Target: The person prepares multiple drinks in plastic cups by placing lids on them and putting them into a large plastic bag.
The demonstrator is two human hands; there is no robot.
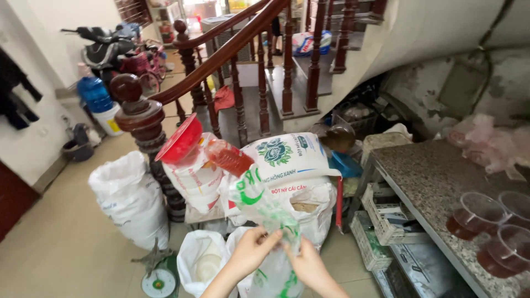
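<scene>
Both hands hold up a clear plastic bag (264, 212) with green print, low in front of the sacks (287, 165). The left hand (251, 251) has its fingers pinched shut on the bag's edge; the right hand (309, 265) grips it from the other side. A red funnel (179, 140) sits atop one sack.

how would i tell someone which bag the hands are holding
Start at the dark wooden stair post, then drop to the white sacks at its foot. In front of them, both hands grip a thin clear plastic bag; unlike the sacks it is see-through, with green print.
</scene>
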